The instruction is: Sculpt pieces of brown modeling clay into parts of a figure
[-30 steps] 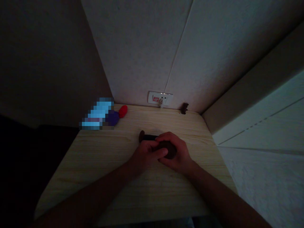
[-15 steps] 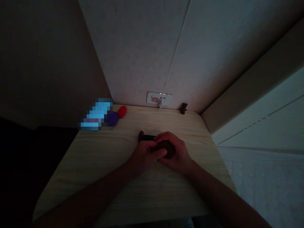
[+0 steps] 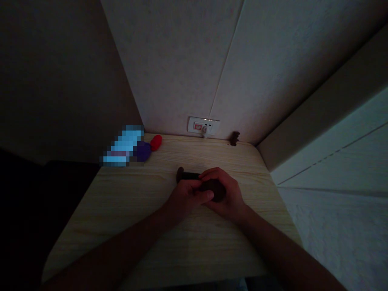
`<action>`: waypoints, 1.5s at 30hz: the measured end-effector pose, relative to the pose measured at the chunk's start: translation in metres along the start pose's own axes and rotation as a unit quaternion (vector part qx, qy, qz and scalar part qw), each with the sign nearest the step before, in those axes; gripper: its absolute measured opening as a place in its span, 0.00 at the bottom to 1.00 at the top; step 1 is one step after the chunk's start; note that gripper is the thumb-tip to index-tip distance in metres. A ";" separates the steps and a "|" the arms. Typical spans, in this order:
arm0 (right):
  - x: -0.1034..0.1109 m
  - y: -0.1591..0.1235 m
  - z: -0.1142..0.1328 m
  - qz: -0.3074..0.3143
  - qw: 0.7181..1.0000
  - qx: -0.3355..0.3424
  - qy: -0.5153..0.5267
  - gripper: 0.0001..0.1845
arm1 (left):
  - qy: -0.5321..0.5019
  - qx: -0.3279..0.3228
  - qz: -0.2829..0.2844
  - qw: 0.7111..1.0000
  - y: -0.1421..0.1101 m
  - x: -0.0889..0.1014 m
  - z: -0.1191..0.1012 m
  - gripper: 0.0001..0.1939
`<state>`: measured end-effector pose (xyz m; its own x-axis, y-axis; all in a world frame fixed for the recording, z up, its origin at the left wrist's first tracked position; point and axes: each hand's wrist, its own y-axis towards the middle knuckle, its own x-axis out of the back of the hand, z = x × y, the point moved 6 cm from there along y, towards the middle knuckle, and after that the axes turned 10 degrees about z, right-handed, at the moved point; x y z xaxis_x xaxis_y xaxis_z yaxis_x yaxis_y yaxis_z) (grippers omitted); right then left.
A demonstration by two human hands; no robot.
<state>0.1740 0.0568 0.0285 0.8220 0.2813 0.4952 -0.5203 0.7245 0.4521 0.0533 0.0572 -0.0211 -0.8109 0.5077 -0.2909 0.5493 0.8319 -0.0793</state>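
Observation:
A dark brown, rounded lump (image 3: 218, 190), perhaps modelling clay, sits between my two hands over the middle of the table. My left hand (image 3: 188, 198) is closed on its left side, the thumb lying across its near face. Around its far and right sides curls my right hand (image 3: 233, 196), also closed on it. Just beyond my left hand lies a dark, long piece (image 3: 190, 176) with a brown upright end (image 3: 180, 173); my hands hide its right part. The dim light blurs the lump's surface.
A purple ball-like lump (image 3: 143, 151) and a red one (image 3: 156, 142) rest at the back left of the wooden table (image 3: 121, 202), beside a lit, pixelated screen (image 3: 124, 145). A small dark brown piece (image 3: 234, 138) stands at the back right. A wall socket (image 3: 203, 126) holds a plug.
The brown lump and my right hand have shifted very slightly to the right, and more of the lump shows. Both hands keep their hold.

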 end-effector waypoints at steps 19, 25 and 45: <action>0.000 -0.001 -0.004 0.016 0.999 -0.035 0.007 0.22 | 0.023 -0.007 -0.003 1.000 -0.001 -0.001 -0.008 0.16; -0.001 0.000 -0.003 0.015 0.999 -0.031 0.038 0.17 | 0.034 0.010 -0.014 0.999 -0.002 0.000 -0.005 0.16; 0.004 0.002 -0.004 0.043 0.998 -0.037 0.035 0.27 | -0.009 -0.011 -0.013 1.000 0.000 0.001 -0.006 0.15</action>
<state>0.1777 0.0619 0.0285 0.7906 0.3862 0.4752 -0.5733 0.7397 0.3525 0.0512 0.0590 -0.0161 -0.8212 0.4813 -0.3065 0.5229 0.8498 -0.0666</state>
